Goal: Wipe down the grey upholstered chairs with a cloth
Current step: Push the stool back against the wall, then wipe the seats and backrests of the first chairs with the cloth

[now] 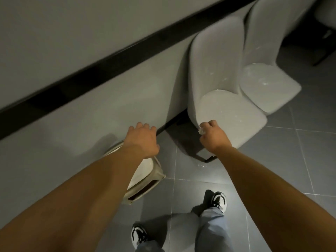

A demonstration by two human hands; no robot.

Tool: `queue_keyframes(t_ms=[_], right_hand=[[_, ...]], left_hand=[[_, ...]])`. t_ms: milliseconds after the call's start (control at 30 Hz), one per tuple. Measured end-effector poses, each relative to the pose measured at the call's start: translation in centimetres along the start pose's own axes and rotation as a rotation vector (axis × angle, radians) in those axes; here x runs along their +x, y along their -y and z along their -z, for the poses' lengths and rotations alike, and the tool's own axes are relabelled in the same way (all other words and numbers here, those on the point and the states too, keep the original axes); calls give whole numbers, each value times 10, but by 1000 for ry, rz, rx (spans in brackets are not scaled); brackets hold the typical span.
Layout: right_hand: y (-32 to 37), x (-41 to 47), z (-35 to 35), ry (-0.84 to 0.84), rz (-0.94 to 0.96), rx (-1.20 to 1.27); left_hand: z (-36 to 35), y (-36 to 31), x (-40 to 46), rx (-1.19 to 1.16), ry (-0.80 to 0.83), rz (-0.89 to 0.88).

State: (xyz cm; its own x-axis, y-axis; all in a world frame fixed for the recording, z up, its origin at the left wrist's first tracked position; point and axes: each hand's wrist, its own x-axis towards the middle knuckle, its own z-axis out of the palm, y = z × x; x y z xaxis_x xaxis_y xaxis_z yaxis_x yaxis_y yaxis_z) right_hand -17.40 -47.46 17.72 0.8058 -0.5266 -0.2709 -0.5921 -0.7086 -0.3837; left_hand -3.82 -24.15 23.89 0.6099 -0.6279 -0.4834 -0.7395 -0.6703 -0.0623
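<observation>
Right hand (212, 135) pinches the cloth (201, 130) at the near chair (227, 113) seat's front-left corner, left hand (143, 140) loose and empty; next, I judge, wiping across the seat

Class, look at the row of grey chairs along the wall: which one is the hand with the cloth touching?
The nearest chair, first in the row. The right hand, gripping a small cloth, meets its seat's front corner; the other chair behind it is untouched.

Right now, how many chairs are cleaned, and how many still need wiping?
I cannot tell if any is finished: the far chair shows pale streaks on its seat, maybe from wiping. In hand: the right hand grips a small cloth at the near chair seat's front edge. The left hand hovers open above a waste bin.
</observation>
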Motion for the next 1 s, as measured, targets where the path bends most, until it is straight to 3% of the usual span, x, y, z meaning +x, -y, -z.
queue_keyframes(t_ms=[467,667,1000], right_hand=[[-244,61,145,-62,-140,302],[-291,97,149,-68,-198,328],[-284,160,154,-131,-256,300]], left_hand=[[91,-269,100,75,-40,-166],[115,-287,156,87,-45,-137],[115,-276,235,30,57,-230]])
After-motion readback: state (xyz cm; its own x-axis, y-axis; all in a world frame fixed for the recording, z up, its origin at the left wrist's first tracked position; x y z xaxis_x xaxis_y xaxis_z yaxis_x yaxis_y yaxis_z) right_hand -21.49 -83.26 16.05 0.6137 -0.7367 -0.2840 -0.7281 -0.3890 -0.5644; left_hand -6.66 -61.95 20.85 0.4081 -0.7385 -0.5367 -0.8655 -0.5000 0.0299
